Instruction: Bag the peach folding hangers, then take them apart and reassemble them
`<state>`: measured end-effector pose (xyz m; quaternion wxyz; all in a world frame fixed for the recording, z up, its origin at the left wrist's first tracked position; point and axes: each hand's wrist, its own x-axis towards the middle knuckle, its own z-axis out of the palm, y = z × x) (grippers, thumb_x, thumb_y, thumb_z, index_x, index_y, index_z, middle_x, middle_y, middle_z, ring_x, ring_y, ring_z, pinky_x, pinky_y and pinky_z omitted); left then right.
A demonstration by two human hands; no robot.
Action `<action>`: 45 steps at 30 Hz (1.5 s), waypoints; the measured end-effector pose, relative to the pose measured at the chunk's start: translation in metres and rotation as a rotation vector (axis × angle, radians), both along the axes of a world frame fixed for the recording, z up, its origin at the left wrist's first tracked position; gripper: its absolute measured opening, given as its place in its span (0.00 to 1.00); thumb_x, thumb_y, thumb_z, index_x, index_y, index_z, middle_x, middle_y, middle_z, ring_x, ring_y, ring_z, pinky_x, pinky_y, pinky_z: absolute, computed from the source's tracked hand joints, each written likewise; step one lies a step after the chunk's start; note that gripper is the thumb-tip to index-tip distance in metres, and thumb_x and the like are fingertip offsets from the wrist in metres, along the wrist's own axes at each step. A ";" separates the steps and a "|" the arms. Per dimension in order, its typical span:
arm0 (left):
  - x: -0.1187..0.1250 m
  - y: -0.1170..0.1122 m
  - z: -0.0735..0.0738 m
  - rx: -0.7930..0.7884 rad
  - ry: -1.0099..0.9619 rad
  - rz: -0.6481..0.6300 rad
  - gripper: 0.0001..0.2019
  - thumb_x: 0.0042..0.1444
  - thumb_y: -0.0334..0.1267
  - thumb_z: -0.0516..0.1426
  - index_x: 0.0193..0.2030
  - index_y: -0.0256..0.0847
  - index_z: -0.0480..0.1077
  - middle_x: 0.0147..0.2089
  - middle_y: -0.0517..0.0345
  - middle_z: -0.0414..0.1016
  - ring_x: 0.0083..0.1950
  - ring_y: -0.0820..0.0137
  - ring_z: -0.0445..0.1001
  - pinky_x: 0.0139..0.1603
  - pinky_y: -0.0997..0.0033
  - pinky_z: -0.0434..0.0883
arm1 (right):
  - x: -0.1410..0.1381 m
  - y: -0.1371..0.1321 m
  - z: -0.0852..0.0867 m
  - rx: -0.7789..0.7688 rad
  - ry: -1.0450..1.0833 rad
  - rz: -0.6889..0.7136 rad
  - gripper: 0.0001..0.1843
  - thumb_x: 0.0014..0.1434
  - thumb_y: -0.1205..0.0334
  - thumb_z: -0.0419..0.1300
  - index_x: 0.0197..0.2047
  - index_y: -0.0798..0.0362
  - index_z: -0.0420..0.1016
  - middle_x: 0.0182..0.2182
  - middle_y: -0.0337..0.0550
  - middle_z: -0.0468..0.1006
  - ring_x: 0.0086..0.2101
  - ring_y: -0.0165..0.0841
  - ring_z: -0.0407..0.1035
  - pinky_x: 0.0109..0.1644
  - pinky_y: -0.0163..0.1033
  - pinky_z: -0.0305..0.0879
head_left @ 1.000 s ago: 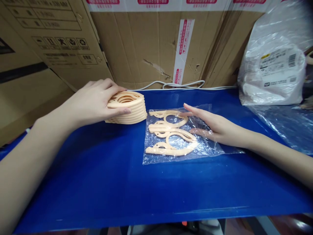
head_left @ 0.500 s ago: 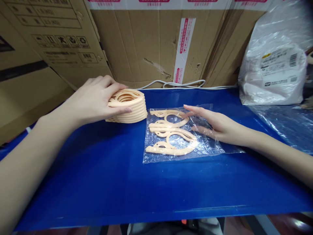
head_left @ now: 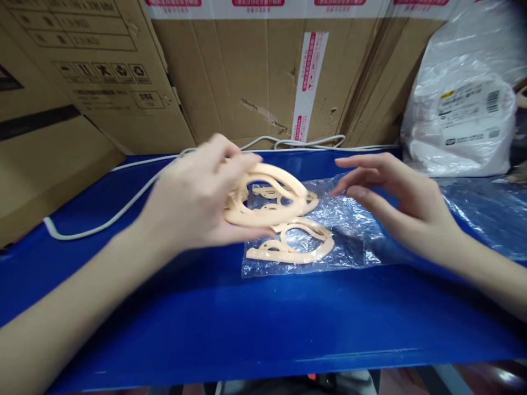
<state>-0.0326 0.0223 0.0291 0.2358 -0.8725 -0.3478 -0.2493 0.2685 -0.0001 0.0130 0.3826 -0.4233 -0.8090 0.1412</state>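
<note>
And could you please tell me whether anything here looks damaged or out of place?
Yes, the cardboard box at the back looks damaged: a ragged mark, left of the white-and-red tape, suggests its surface is torn. The beige pieces in the left hand are too blurred to judge.

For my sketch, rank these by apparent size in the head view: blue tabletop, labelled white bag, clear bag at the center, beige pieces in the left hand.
1. Blue tabletop
2. Labelled white bag and clear bag: too alike to rank, the clear one being partly covered
3. Held beige pieces
</note>
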 end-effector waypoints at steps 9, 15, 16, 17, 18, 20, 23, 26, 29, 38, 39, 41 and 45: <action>0.033 -0.026 -0.012 0.067 0.045 -0.168 0.40 0.60 0.67 0.52 0.62 0.29 0.66 0.52 0.39 0.76 0.49 0.52 0.76 0.50 0.54 0.74 | -0.020 -0.020 0.010 -0.455 0.212 0.198 0.24 0.63 0.52 0.62 0.61 0.40 0.66 0.40 0.40 0.84 0.37 0.39 0.81 0.31 0.39 0.79; 0.021 -0.010 -0.019 -0.003 0.034 -0.123 0.43 0.58 0.66 0.56 0.68 0.32 0.59 0.56 0.39 0.74 0.54 0.51 0.74 0.55 0.55 0.71 | -0.009 -0.004 0.005 -0.455 0.219 0.120 0.25 0.63 0.49 0.62 0.61 0.42 0.67 0.39 0.41 0.84 0.34 0.38 0.80 0.28 0.40 0.76; 0.020 -0.008 -0.021 -0.018 0.028 -0.118 0.43 0.57 0.66 0.56 0.69 0.34 0.57 0.56 0.40 0.73 0.54 0.51 0.74 0.55 0.55 0.71 | -0.008 -0.003 0.004 -0.457 0.225 0.114 0.25 0.62 0.49 0.62 0.61 0.42 0.68 0.39 0.41 0.84 0.34 0.39 0.80 0.27 0.40 0.75; 0.019 -0.007 -0.022 -0.031 0.025 -0.114 0.44 0.57 0.67 0.56 0.69 0.35 0.56 0.57 0.41 0.73 0.55 0.51 0.74 0.55 0.54 0.71 | -0.008 -0.002 0.003 -0.460 0.231 0.109 0.26 0.62 0.48 0.63 0.61 0.43 0.68 0.38 0.41 0.84 0.34 0.39 0.80 0.26 0.39 0.74; 0.019 -0.007 -0.022 -0.037 0.024 -0.114 0.45 0.56 0.68 0.55 0.69 0.35 0.56 0.57 0.41 0.73 0.55 0.51 0.73 0.54 0.54 0.71 | -0.008 -0.002 0.003 -0.463 0.236 0.105 0.26 0.62 0.49 0.63 0.61 0.43 0.68 0.38 0.42 0.84 0.34 0.39 0.80 0.26 0.39 0.73; 0.019 -0.006 -0.023 -0.039 0.034 -0.116 0.45 0.57 0.69 0.54 0.69 0.34 0.56 0.56 0.40 0.72 0.55 0.51 0.73 0.55 0.54 0.70 | -0.008 -0.002 0.001 -0.475 0.254 0.108 0.26 0.61 0.49 0.64 0.61 0.44 0.69 0.38 0.42 0.84 0.34 0.39 0.80 0.26 0.38 0.73; 0.020 -0.007 -0.023 -0.039 0.056 -0.123 0.43 0.59 0.67 0.53 0.69 0.33 0.56 0.56 0.40 0.72 0.55 0.52 0.73 0.55 0.55 0.70 | -0.007 -0.001 0.001 -0.506 0.283 0.136 0.25 0.61 0.51 0.65 0.60 0.44 0.69 0.40 0.42 0.84 0.35 0.39 0.80 0.28 0.39 0.75; 0.021 -0.008 -0.023 -0.061 0.046 -0.136 0.40 0.61 0.65 0.53 0.68 0.35 0.55 0.56 0.42 0.72 0.54 0.53 0.73 0.54 0.55 0.72 | -0.007 -0.001 0.002 -0.494 0.274 0.163 0.23 0.63 0.52 0.63 0.60 0.43 0.68 0.41 0.43 0.84 0.36 0.39 0.80 0.32 0.42 0.79; 0.024 -0.012 -0.025 -0.087 0.008 -0.141 0.39 0.61 0.64 0.54 0.67 0.33 0.57 0.54 0.41 0.72 0.53 0.53 0.73 0.50 0.56 0.74 | -0.009 -0.005 0.004 -0.366 0.164 0.161 0.27 0.62 0.51 0.63 0.63 0.41 0.65 0.48 0.45 0.81 0.44 0.42 0.79 0.42 0.46 0.81; 0.041 -0.029 -0.030 -0.307 -0.120 -0.169 0.37 0.60 0.63 0.56 0.63 0.31 0.60 0.56 0.39 0.72 0.54 0.53 0.73 0.53 0.53 0.75 | -0.016 -0.016 0.003 0.086 -0.307 0.213 0.47 0.56 0.46 0.68 0.73 0.33 0.51 0.63 0.44 0.68 0.57 0.49 0.70 0.56 0.53 0.75; 0.041 -0.029 -0.030 -0.335 -0.128 -0.169 0.38 0.60 0.63 0.56 0.65 0.32 0.58 0.58 0.38 0.71 0.57 0.53 0.73 0.56 0.51 0.74 | -0.014 -0.015 0.004 0.087 -0.312 0.203 0.46 0.56 0.46 0.68 0.73 0.33 0.51 0.62 0.43 0.69 0.56 0.49 0.71 0.55 0.53 0.75; 0.040 -0.027 -0.032 -0.382 -0.138 -0.165 0.44 0.59 0.64 0.56 0.70 0.34 0.51 0.65 0.37 0.66 0.64 0.51 0.68 0.63 0.47 0.70 | -0.006 -0.009 0.009 0.058 -0.278 0.181 0.44 0.56 0.46 0.68 0.72 0.33 0.54 0.61 0.42 0.70 0.57 0.48 0.70 0.57 0.52 0.75; 0.034 -0.023 -0.036 -0.426 -0.141 -0.149 0.44 0.62 0.60 0.55 0.75 0.37 0.41 0.74 0.34 0.53 0.73 0.49 0.56 0.70 0.41 0.62 | 0.035 0.015 0.027 -0.028 -0.229 0.052 0.46 0.55 0.43 0.68 0.72 0.37 0.55 0.60 0.46 0.70 0.59 0.49 0.68 0.46 0.42 0.80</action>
